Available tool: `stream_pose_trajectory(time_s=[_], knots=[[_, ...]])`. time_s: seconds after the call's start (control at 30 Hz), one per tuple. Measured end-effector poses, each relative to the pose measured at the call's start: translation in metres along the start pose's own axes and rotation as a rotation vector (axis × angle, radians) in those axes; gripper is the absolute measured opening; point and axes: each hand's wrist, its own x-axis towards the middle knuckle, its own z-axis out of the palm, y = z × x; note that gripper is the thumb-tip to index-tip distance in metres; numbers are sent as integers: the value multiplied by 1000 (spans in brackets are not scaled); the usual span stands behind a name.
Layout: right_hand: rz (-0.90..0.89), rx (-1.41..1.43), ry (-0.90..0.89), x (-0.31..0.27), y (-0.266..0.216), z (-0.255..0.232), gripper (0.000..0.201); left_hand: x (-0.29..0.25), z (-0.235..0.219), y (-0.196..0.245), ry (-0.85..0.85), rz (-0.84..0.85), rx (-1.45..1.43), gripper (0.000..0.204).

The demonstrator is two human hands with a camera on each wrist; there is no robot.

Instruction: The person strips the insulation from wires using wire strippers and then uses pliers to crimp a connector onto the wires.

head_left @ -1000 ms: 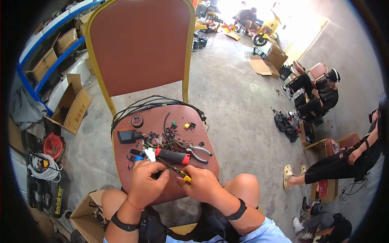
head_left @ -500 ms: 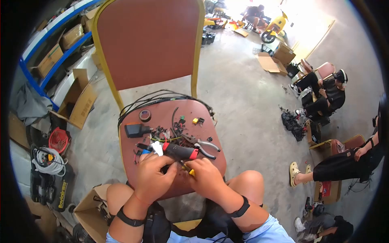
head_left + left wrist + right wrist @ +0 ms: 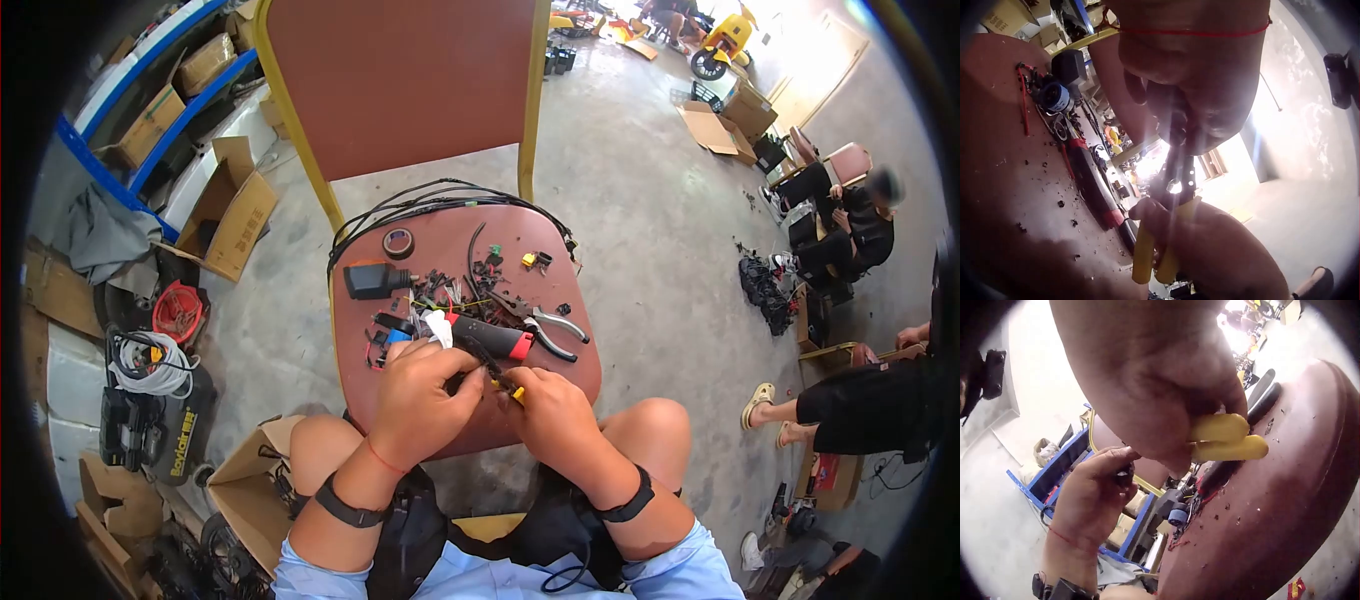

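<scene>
Left hand [image 3: 420,398]: I'm pinching a small dark part [image 3: 1125,476]
Right hand [image 3: 556,414]: curled round the yellow handles [image 3: 1229,450]
Yellow-handled tool [image 3: 1180,199]: between my hands, over the chair seat [image 3: 555,285]
Pliers [image 3: 530,314]: lying open on it

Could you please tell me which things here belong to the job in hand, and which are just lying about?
In use, it seems:
yellow-handled tool, right hand
dark piece, left hand

Apparently lying about:
tape roll
grey-handled pliers
red-and-black tool
yellow scooter
</scene>
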Motion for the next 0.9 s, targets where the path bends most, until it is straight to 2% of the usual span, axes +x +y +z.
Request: stream_pose_trajectory(time_s=[0.53,0.63,0.73,0.9], knots=[[50,104,-81,1,-7,-13,22,1,0,-3,-9,-77,-39,9],[23,76,-61,2,-7,-14,23,2,-1,0,-22,-118,-50,10],[-116,103,80,3,-2,-6,28,3,-2,0,-33,-133,-59,11],[-85,171,-21,7,-1,-6,36,4,-8,2,-29,-143,-92,12]])
